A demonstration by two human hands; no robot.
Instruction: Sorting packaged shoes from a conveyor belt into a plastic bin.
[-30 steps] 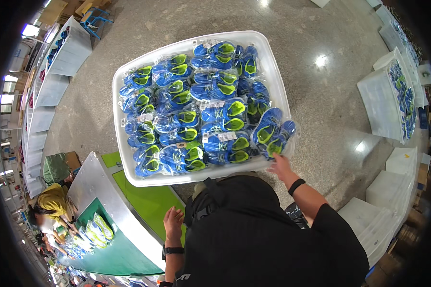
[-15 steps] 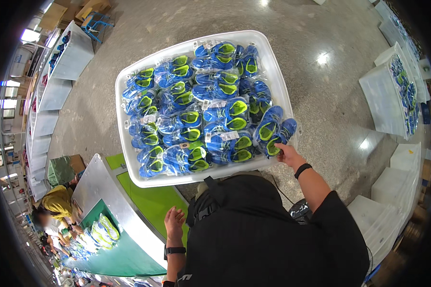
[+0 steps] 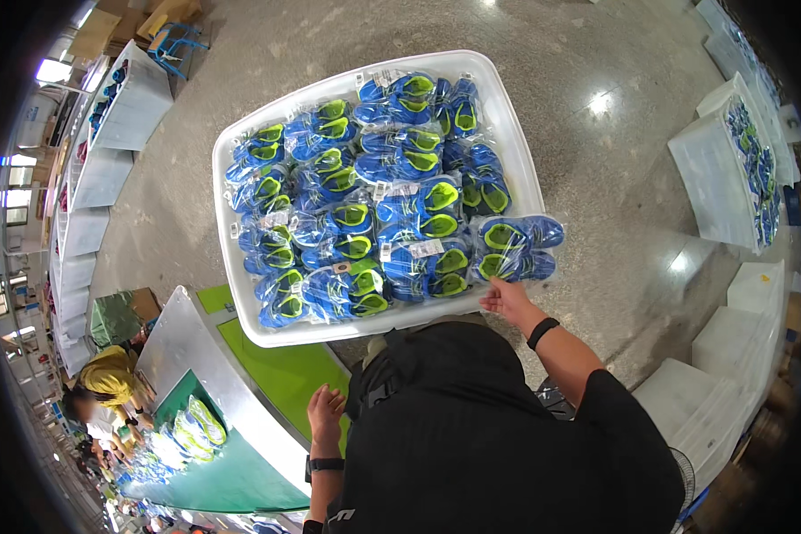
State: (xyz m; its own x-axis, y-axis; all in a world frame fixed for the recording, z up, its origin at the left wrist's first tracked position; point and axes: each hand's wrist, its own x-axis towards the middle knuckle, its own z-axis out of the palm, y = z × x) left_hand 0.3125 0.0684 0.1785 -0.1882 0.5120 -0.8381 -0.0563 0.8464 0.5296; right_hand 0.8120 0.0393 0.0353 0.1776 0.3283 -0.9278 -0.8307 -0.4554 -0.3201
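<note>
A white plastic tub is filled with pairs of blue shoes with lime-green linings, each pair in a clear bag. At its near right corner, one bagged pair of shoes lies sideways across the rim, toes pointing right and sticking out beyond the edge. My right hand pinches the near edge of that bag, fingers closed. Down by the left side of my body, my left hand is loosely curled, with nothing visible in it.
Left of me stands a metal-topped table with a green surface and more bagged shoes. A person in yellow works at its far side. Tall white bins line the right; others line the left. A blue stool stands far left.
The bagged pair under my right hand has turned from slanting to lying sideways, toes to the right. My right hand has moved slightly left and nearer to me. My left hand stays put.
</note>
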